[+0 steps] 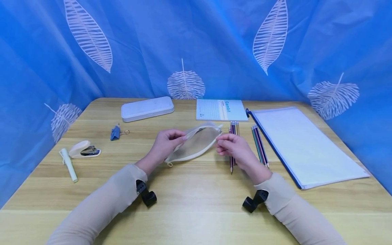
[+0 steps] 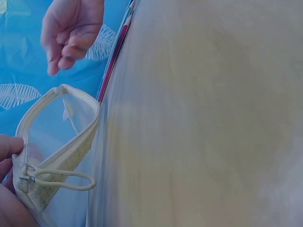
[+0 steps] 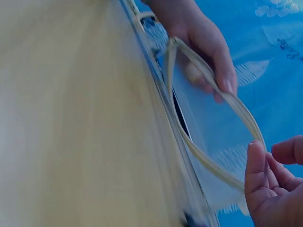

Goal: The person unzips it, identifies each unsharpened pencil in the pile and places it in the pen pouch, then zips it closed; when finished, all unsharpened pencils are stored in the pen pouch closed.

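A translucent pouch (image 1: 200, 141) with a cream zip edge is held above the table with its mouth gaping. The left hand (image 1: 165, 147) pinches its near-left rim between thumb and fingers, also visible in the right wrist view. Beside the pouch's right end is the right hand (image 1: 234, 149), its fingers loosely bent. A gap parts this right hand (image 2: 73, 35) from the rim in the left wrist view, and it holds nothing there. A row of pencils (image 1: 234, 127) lies partly hidden beneath the right hand. The zip's looped pull (image 2: 66, 179) hangs at the pouch's left end.
More pencils (image 1: 260, 146) lie beside a large blue-edged document folder (image 1: 309, 146). Along the back are a white case (image 1: 147, 108) and a notebook (image 1: 222, 110). On the left sit a binder clip (image 1: 115, 132), a stapler (image 1: 84, 149) and a pale green pen-like stick (image 1: 68, 165).
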A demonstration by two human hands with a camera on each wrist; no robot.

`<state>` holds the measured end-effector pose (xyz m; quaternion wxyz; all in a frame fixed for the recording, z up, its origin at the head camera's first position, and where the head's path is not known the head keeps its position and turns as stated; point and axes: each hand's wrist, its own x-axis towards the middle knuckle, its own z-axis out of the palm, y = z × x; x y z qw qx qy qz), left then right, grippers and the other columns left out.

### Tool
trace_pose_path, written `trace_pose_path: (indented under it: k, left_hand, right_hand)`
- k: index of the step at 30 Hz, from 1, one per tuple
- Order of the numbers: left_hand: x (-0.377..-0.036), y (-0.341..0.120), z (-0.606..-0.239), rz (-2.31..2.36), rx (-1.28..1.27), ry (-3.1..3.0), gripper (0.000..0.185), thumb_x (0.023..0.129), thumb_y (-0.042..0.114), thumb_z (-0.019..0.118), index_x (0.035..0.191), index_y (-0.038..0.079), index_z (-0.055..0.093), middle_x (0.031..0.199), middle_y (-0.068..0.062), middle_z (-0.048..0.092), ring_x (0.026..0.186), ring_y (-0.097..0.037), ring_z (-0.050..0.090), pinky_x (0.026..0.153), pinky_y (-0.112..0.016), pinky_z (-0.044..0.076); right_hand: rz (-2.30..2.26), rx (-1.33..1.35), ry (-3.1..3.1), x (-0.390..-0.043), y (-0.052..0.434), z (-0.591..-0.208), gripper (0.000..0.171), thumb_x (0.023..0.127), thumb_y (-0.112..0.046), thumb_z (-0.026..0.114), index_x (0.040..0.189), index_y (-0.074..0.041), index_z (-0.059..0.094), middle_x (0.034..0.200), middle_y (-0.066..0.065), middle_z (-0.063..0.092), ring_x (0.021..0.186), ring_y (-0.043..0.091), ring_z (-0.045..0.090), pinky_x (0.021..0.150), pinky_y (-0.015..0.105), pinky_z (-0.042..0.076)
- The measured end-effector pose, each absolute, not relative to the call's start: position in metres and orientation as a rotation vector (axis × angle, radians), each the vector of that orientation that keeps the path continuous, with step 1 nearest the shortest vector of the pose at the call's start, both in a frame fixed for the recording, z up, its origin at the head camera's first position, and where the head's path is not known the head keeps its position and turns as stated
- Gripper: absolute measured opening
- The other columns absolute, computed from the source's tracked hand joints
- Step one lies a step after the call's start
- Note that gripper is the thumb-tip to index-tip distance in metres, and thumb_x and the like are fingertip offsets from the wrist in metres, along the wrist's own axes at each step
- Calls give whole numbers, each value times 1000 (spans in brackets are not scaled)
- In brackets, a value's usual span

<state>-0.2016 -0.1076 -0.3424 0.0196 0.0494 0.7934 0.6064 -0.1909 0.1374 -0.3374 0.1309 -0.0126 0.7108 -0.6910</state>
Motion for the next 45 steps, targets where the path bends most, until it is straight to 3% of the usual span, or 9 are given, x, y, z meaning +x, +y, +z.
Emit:
trace_pose_path:
  k: [9,15,30,36,41,45]
  left_hand:
    - [-203,-114,-346,1819,193,2519,18,84,13,68,99,3,70,83,-4,65,71,-14,49,58,-22,40]
    - [-202,-117,-347,1819,188,2513,18,84,12,68,99,2,70,87,-6,66,72,-15,50,58,-22,41]
    - [-202,-121,-349,1822,168,2517,19,83,12,68,98,2,70,80,-1,64,70,-13,50,57,-21,41]
    - [-200,-121,-349,1817,164,2512,19,84,14,68,99,3,70,82,-2,65,71,-14,51,58,-21,42]
    - [-200,-121,-350,1824,154,2509,19,84,13,68,99,2,70,84,-3,65,72,-14,51,59,-21,42]
    - [-199,-121,-350,1836,151,2504,19,84,12,68,99,2,70,86,-3,66,72,-13,52,60,-21,43]
  right_hand:
    - [-1569,-135,2521,-208,189,-338,32,91,-13,56,116,8,52,101,17,59,81,15,60,73,26,53]
    - [-1302,-147,2633,-218,207,-345,40,91,-17,58,124,4,49,107,20,57,84,23,61,75,32,52]
    - [-1256,-1,2575,-233,210,-356,56,88,-13,63,136,2,39,94,12,48,72,13,59,66,26,54]
    - [-1247,10,2505,-235,211,-353,61,88,-9,61,140,4,32,97,13,46,72,12,58,68,25,54]
    - [-1097,-37,2581,-235,212,-350,66,81,-10,65,139,2,36,99,14,50,80,19,56,71,29,53]
    - [-874,-45,2679,-236,210,-346,68,74,-16,66,135,-1,41,112,19,54,89,25,53,72,32,45]
